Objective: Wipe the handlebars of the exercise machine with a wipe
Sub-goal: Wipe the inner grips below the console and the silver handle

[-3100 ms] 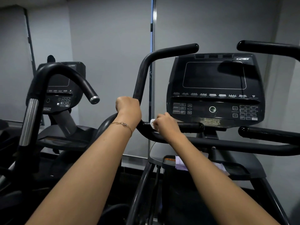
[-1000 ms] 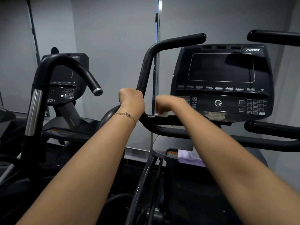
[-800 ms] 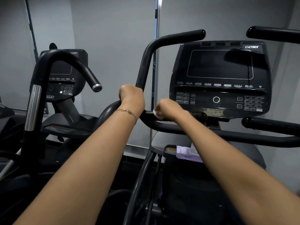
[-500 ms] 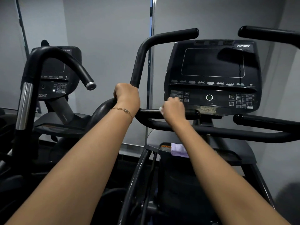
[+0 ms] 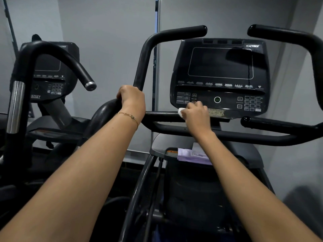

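From the head view we see both arms stretched forward, the hands apart. The left hand [image 5: 132, 100] is curled round the bend of the black handlebar [image 5: 145, 62], knuckles up, with a thin bracelet [image 5: 128, 116] on its wrist. The right hand [image 5: 196, 117] is closed over the short bar [image 5: 162, 114] just below the console [image 5: 220, 77] and grips the white wipe [image 5: 180, 111] against it; a bit of the wipe shows at the hand's left edge. We count two hands, one wipe, two machines with one console each, the second machine [image 5: 50, 72] at left, and one purple pack [image 5: 190, 154] lying on the grey tray [image 5: 160, 145] under the bars. Behind stands a plain grey wall [image 5: 108, 41]; the room is dim.
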Motion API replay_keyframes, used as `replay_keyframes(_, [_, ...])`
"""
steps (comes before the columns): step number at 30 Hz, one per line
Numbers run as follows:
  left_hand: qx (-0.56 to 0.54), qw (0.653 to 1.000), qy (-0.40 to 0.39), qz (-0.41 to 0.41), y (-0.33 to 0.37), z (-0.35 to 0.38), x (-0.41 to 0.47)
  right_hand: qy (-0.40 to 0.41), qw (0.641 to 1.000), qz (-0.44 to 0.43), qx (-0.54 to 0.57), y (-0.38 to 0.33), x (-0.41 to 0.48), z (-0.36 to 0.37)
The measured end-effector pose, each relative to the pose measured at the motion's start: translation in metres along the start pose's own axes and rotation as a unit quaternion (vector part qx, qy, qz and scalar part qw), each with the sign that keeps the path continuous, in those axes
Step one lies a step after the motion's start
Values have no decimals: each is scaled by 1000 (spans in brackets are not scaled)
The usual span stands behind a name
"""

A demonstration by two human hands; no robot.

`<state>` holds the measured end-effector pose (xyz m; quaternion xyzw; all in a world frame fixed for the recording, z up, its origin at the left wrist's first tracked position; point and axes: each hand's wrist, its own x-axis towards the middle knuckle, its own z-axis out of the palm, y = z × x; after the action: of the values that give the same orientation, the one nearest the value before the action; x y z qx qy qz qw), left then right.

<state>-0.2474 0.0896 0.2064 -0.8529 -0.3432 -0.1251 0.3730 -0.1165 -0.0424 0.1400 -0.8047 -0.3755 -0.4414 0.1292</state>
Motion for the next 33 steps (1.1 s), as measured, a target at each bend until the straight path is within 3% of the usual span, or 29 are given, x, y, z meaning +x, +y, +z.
replay_keyframes(2, [-2,1000,-1,3,-1,0,0,4,997,66,36,20,0,-4])
replay_keyframes(4, [-13,1000,-7,5,-4,-2,1,42,962,195,187,35,-3,-12])
replay_keyframes(7, [-35,999,-11,2,-8,-3,3,163,797,383,438,44,-23,-11])
replay_keyframes(10, [-41,999,-12,4,-9,-4,3,146,652,483,566,34,-38,6])
replay_keyframes(13, [-30,999,-17,6,-7,-4,3,117,494,522,685,18,-37,19])
replay_keyframes(17, [-22,1000,-14,7,-5,-2,4,124,351,533,760,18,-44,23])
replay_keyframes(24, [-20,1000,-10,6,-5,-1,4,94,260,553,786,4,-33,22])
replay_keyframes(29, [-18,1000,-3,11,-5,1,3,105,243,560,785,7,-31,26])
replay_keyframes(33, [-21,1000,4,8,-5,0,2,58,234,553,798,-10,-29,28])
